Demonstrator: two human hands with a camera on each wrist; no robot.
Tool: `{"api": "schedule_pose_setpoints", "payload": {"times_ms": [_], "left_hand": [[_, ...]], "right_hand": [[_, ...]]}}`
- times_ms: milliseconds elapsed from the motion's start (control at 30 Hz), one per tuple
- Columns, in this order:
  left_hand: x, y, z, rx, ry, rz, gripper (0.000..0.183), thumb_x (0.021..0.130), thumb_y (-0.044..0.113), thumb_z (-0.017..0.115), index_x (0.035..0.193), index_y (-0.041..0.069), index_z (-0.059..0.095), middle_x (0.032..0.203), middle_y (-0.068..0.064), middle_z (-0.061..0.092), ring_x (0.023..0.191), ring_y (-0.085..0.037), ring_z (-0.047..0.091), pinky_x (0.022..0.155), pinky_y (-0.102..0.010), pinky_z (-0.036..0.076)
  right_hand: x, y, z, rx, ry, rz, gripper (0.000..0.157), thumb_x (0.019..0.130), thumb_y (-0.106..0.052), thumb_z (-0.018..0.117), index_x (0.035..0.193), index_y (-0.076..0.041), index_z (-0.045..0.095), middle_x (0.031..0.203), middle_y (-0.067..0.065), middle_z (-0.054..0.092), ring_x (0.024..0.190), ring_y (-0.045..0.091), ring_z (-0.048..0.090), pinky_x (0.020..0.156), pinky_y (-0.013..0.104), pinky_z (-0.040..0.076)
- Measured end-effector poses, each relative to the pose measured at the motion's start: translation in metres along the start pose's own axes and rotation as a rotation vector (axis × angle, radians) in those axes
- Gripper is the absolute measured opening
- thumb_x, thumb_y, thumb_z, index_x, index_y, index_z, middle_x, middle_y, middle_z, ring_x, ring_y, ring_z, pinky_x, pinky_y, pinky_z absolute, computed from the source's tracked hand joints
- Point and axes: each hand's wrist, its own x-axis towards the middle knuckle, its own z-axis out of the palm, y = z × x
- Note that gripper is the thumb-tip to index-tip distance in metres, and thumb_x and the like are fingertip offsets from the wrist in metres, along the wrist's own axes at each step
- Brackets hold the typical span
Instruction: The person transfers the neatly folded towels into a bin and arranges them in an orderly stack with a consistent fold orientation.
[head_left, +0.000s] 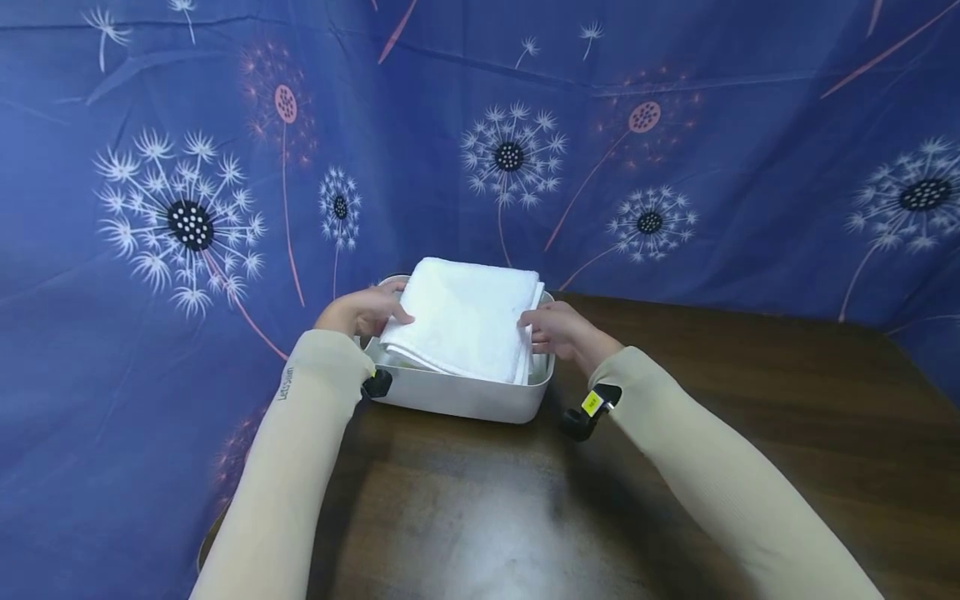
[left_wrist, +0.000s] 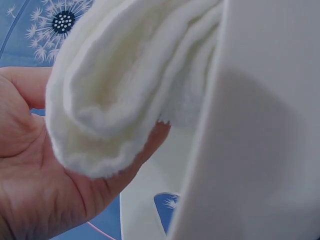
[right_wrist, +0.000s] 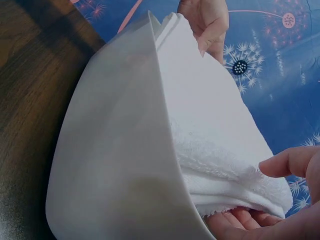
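A folded white towel (head_left: pixel 468 317) lies at the mouth of a white bin (head_left: pixel 465 397), its near edge level with the rim. My left hand (head_left: pixel 372 309) holds the towel's left side, thumb on top and fingers underneath. In the left wrist view, the towel's layered folds (left_wrist: pixel 107 100) sit between that thumb and the fingers. At the opposite side my right hand (head_left: pixel 558 329) grips the towel's edge. The right wrist view shows the right fingers (right_wrist: pixel 245 220) tucked under the folds, with the thumb (right_wrist: pixel 285 162) over the upper layer.
The bin stands on a dark brown wooden table (head_left: pixel 712 400), close to the back edge. Behind it hangs a blue cloth (head_left: pixel 420 150) printed with dandelions. A cut-out handle hole (left_wrist: pixel 167 207) shows in the bin's end wall.
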Motion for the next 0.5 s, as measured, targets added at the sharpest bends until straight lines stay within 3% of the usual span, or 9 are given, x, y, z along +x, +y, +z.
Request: {"api": "schedule_pose_setpoints", "payload": {"times_ms": [100,267,367,500], "left_hand": [[0.002,-0.001,0.0,0.038,-0.031,-0.02,0.079,0.091,-0.005,0.047,0.15,0.023,0.002,0.151,-0.016,0.008,0.122,-0.039,0.038,0.091,-0.046,0.043],[0.004,-0.004,0.003,0.076,-0.062,-0.041,0.079,0.091,-0.006,0.045,0.15,0.018,-0.004,0.15,-0.019,0.01,0.12,-0.038,0.039,0.091,-0.046,0.044],[0.005,-0.006,0.004,0.096,-0.071,-0.07,0.08,0.092,-0.005,0.044,0.149,0.016,-0.007,0.151,-0.018,0.007,0.121,-0.037,0.037,0.093,-0.046,0.042],[0.006,-0.008,0.005,0.119,-0.096,-0.091,0.081,0.092,-0.005,0.044,0.149,0.015,-0.01,0.151,-0.017,0.007,0.127,-0.037,0.032,0.098,-0.047,0.037]], "right_hand": [[-0.001,0.0,0.001,-0.033,0.003,-0.006,0.027,0.088,-0.005,0.051,0.112,0.002,0.041,0.116,0.02,0.045,0.105,0.029,0.048,0.094,0.041,0.043],[0.001,0.002,0.005,-0.077,-0.029,0.002,0.016,0.089,-0.005,0.051,0.101,0.0,0.04,0.127,0.023,0.041,0.116,0.034,0.044,0.097,0.045,0.038],[0.002,0.005,0.009,-0.087,-0.056,0.016,0.024,0.088,-0.005,0.05,0.108,0.004,0.04,0.133,0.023,0.036,0.12,0.035,0.041,0.099,0.045,0.037],[0.001,0.007,0.013,-0.106,-0.082,0.041,0.051,0.088,-0.008,0.049,0.132,0.008,0.03,0.143,0.022,0.025,0.127,0.037,0.032,0.102,0.045,0.033]]}}
